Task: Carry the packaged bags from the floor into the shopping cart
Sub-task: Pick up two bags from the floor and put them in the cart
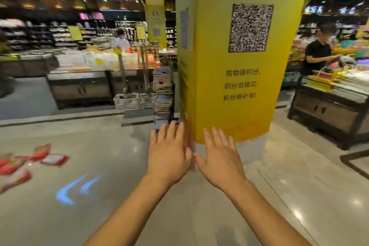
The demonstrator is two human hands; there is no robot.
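2 bare forearms (pixel 127 205), bare left hand (pixel 169 158) and right hand (pixel 221 163)

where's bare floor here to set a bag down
Bare floor stretches from the red packaged bags at far left to the yellow pillar, and again right of the pillar up to the dark display table. It is crowded at the left edge, where the bags lie bunched.

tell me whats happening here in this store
A person in a supermarket holds both hands out in front, fingers spread: the left hand and the right hand are empty. The red packaged bags lie scattered on the floor off to the left, untouched. A yellow pillar with a QR code stands straight ahead. No shopping cart shows in this view.
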